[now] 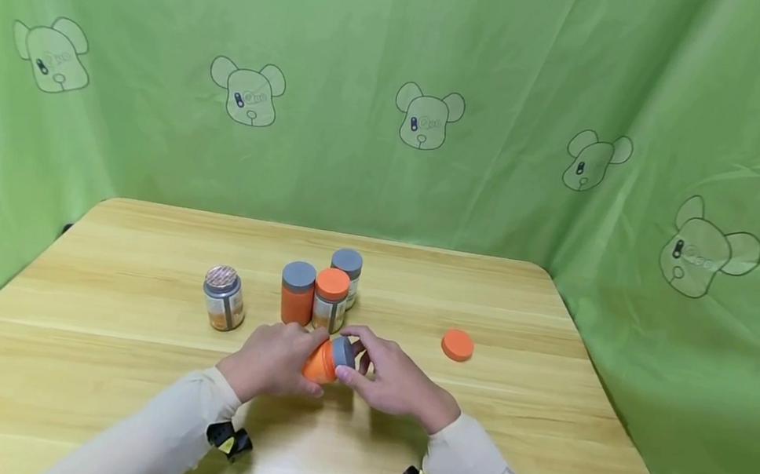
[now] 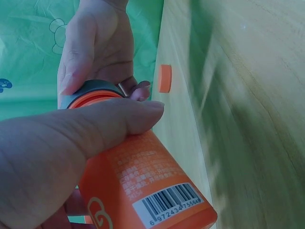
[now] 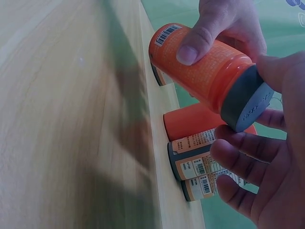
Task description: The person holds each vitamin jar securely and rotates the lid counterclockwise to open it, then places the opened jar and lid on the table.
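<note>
An orange plastic jar (image 1: 319,364) lies tilted in my left hand (image 1: 274,360), whose thumb and fingers wrap its body. A barcode and white print show on its side in the left wrist view. My right hand (image 1: 398,381) holds the jar's grey lid (image 3: 245,101) by the rim between thumb and fingers. The lid sits on the jar's mouth; how tight it is cannot be seen. Both hands are above the table, near its middle.
Just beyond the hands stand an orange jar with grey lid (image 1: 297,298), a labelled jar with orange lid (image 1: 330,298) and another with grey lid (image 1: 347,262). Left is a lidless jar with foil seal (image 1: 223,299). A loose orange lid (image 1: 458,345) lies on the wooden table (image 1: 513,427), right.
</note>
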`<state>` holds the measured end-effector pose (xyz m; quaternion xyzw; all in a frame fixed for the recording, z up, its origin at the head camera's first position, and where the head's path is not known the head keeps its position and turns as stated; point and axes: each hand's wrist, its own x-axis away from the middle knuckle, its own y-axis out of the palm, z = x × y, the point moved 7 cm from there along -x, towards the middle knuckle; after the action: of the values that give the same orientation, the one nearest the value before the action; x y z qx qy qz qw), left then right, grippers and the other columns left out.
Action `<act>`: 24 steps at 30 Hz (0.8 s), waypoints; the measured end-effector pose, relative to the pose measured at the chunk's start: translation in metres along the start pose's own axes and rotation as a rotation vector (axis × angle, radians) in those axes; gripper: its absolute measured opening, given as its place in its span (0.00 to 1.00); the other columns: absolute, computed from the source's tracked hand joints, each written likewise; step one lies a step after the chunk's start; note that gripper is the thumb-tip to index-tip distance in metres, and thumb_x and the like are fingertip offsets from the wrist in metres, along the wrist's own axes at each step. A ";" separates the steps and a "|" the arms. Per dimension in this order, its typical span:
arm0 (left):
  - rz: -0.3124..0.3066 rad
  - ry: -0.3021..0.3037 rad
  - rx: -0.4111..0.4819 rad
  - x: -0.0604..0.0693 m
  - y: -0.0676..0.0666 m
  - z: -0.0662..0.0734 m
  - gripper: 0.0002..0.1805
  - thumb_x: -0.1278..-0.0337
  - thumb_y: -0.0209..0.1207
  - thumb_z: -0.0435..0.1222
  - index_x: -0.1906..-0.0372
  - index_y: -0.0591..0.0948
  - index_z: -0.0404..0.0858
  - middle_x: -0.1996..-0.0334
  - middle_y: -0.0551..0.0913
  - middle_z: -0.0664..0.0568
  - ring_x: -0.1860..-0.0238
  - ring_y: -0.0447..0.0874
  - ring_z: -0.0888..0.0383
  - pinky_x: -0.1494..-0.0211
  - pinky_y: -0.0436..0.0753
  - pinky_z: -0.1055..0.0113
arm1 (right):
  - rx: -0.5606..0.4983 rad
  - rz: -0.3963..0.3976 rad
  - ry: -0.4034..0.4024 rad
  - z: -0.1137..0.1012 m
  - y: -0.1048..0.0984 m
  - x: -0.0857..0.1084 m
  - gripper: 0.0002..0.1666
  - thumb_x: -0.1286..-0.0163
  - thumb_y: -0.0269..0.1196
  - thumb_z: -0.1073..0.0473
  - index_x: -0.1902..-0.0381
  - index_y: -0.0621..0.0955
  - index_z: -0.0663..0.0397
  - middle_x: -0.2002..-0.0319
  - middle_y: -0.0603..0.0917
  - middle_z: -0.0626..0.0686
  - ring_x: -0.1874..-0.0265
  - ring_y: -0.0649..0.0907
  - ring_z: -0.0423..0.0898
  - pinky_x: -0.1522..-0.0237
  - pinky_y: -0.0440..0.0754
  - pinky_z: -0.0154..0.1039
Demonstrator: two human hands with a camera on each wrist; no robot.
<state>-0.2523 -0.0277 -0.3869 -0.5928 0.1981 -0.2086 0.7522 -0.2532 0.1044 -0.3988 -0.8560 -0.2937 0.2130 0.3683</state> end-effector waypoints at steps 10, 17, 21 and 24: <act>0.001 0.009 0.014 0.000 -0.001 0.001 0.33 0.64 0.75 0.54 0.54 0.77 0.41 0.76 0.73 0.55 0.77 0.71 0.58 0.77 0.71 0.63 | 0.018 -0.014 0.015 -0.001 0.000 -0.002 0.30 0.29 0.59 0.47 0.36 0.68 0.56 0.67 0.78 0.43 0.70 0.78 0.40 0.68 0.77 0.35; -0.007 -0.003 0.016 -0.001 0.000 0.000 0.33 0.64 0.75 0.53 0.52 0.77 0.41 0.75 0.74 0.54 0.76 0.72 0.57 0.76 0.72 0.61 | 0.021 -0.030 0.003 -0.002 0.000 -0.002 0.32 0.30 0.60 0.46 0.35 0.66 0.57 0.63 0.78 0.45 0.65 0.78 0.46 0.67 0.77 0.36; 0.001 0.000 0.010 -0.001 -0.001 0.001 0.33 0.65 0.75 0.53 0.54 0.77 0.41 0.75 0.74 0.55 0.76 0.72 0.57 0.76 0.72 0.61 | 0.017 -0.027 0.008 -0.003 -0.001 -0.002 0.33 0.30 0.60 0.46 0.35 0.66 0.57 0.63 0.78 0.45 0.65 0.78 0.45 0.66 0.77 0.36; 0.001 0.006 0.008 0.000 -0.002 0.002 0.33 0.64 0.75 0.53 0.54 0.77 0.41 0.75 0.74 0.55 0.77 0.72 0.58 0.77 0.72 0.62 | 0.019 -0.020 0.022 -0.002 -0.001 -0.003 0.32 0.29 0.59 0.45 0.36 0.67 0.57 0.64 0.78 0.44 0.68 0.78 0.42 0.67 0.77 0.36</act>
<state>-0.2511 -0.0263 -0.3844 -0.5889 0.1998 -0.2109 0.7542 -0.2543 0.1022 -0.3963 -0.8518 -0.2959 0.2027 0.3819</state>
